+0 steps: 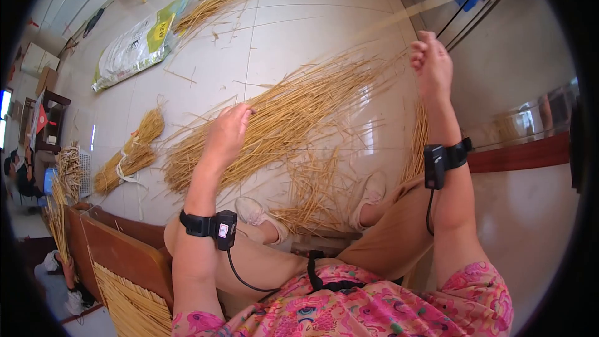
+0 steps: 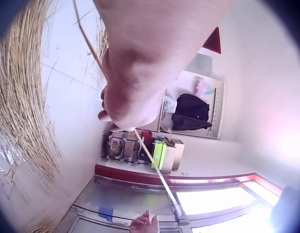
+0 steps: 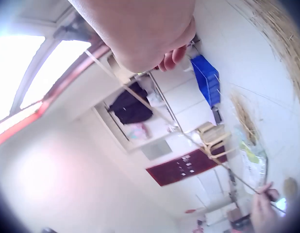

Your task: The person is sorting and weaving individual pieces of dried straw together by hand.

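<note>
My left hand (image 1: 229, 130) pinches a long thin straw stalk, which shows in the left wrist view (image 2: 162, 177) running out from under the fingers. In the head view the stalk's far part (image 1: 437, 1) is a pale blurred band passing beyond my right hand (image 1: 432, 67). That hand is raised, its fingers loosely bent with nothing visible in them. Across the right wrist view the stalk (image 3: 140, 100) slants up from the left hand (image 3: 264, 208). A large spread of loose straw (image 1: 281, 118) lies on the floor below both hands.
Tied straw bundles (image 1: 134, 150) lie at the left, with a printed sack (image 1: 134, 50) farther back. Short straw litter (image 1: 312, 187) lies between the feet. A wooden board (image 1: 125, 243) stands lower left, a metallic cabinet (image 1: 505, 56) at the right. Another person's hand (image 1: 68, 268) holds straw.
</note>
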Motion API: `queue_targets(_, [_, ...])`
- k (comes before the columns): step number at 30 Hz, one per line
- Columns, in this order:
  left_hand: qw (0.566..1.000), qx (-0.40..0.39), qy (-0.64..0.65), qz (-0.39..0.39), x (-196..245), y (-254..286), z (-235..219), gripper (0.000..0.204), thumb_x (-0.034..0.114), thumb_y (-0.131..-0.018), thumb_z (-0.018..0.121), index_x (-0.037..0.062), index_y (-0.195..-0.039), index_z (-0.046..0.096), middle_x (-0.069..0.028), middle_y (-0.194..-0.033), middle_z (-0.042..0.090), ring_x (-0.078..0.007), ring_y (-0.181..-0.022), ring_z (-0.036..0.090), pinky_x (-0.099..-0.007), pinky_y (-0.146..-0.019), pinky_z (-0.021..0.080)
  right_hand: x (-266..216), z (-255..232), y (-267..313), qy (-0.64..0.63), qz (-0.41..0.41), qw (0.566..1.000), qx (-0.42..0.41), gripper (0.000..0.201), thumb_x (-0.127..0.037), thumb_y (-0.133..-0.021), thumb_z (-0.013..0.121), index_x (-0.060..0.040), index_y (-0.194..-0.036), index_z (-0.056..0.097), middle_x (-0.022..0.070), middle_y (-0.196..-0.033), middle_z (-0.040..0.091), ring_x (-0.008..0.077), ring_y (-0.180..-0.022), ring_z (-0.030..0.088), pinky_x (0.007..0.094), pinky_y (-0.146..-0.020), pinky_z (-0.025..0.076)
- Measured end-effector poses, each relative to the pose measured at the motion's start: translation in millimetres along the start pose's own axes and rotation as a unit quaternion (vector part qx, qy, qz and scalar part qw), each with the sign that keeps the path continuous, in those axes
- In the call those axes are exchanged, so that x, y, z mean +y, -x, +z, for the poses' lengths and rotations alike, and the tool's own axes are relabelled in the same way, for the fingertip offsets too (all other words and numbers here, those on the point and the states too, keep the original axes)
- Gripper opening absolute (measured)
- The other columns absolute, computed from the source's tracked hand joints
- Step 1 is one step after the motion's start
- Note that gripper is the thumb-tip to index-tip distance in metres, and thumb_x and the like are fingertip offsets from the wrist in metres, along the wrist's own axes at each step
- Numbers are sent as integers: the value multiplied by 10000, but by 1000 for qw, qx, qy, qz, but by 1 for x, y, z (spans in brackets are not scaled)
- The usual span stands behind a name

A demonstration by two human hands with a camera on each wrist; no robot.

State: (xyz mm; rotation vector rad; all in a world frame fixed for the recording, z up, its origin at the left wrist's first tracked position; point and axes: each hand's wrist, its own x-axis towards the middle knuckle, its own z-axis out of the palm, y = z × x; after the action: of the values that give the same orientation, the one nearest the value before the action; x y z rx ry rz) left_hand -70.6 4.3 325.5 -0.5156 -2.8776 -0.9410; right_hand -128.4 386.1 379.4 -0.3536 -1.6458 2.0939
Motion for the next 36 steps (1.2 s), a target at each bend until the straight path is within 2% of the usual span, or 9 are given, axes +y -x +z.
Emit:
queue_targets(7, [964,8,265,-28,26,-16,-3,303,232,-1008,317,20,-1017,533,-60,-703,587,-105,-650,522,-240,-633,423,51,71,117,248,142,858,-428,245,-218,-923,547,-9,-1044,591,53,-865,639,89,-664,588,231,-564,475])
queue_targets(12, [866,51,496,-40,30,-28,-6,314,291,-1014,284,63,-1036,499,-84,-795,647,-91,-673,505,-224,-626,403,79,83,153,224,142,796,-544,320,-174,-918,557,2,-1185,545,62,-877,637,102,-699,607,240,-590,487])
queue_targets(19, [857,28,514,-20,45,-28,21,416,373,-1002,295,46,-1209,448,-158,-1122,607,-184,-1010,562,-298,-867,421,79,100,160,172,188,823,-507,184,-130,-928,519,16,-1028,572,50,-820,624,100,-643,619,219,-521,465])
queue_targets(25, [938,-27,279,-203,-21,-17,62,459,364,-955,437,31,-1267,472,-160,-1224,544,-230,-1123,518,-349,-953,402,19,78,81,306,-76,907,-279,157,-83,-930,485,-7,-1014,595,63,-770,627,99,-579,591,235,-524,479])
queue_targets(27, [925,-107,197,-306,-54,1,83,388,291,-897,524,10,-1163,561,-169,-1170,584,-243,-1084,553,-349,-916,426,-11,40,41,330,-146,909,-208,149,-69,-924,486,-19,-1016,593,42,-763,614,77,-541,528,224,-518,468])
queue_targets(30, [941,-207,25,-266,-111,37,127,324,235,-848,538,17,-1073,623,-216,-1126,593,-346,-1007,590,-394,-886,458,-44,-27,6,449,-159,872,-111,158,-111,-931,475,-38,-1021,583,23,-745,598,76,-519,489,219,-490,414])
queue_targets(32, [910,-308,-32,-276,-122,55,139,298,204,-847,535,24,-1063,634,-231,-1168,564,-366,-1055,558,-413,-923,438,-40,-88,-12,561,-83,818,-97,125,-147,-936,483,-48,-929,560,32,-696,549,66,-541,474,228,-474,389])
queue_targets(34, [924,-247,-88,-279,-139,81,159,241,201,-818,566,29,-954,666,-231,-1106,589,-370,-1057,542,-414,-936,418,-14,-165,-12,597,-10,790,-140,149,-139,-936,444,-41,-941,557,22,-689,553,65,-556,498,246,-457,394])
queue_targets(36, [925,-214,-114,-293,-149,92,176,214,187,-802,582,36,-922,675,-226,-1095,589,-369,-1084,514,-416,-957,398,39,-266,3,678,-5,718,-158,116,-110,-894,473,-4,-859,507,169,-708,550,300,-639,537,389,-557,431])
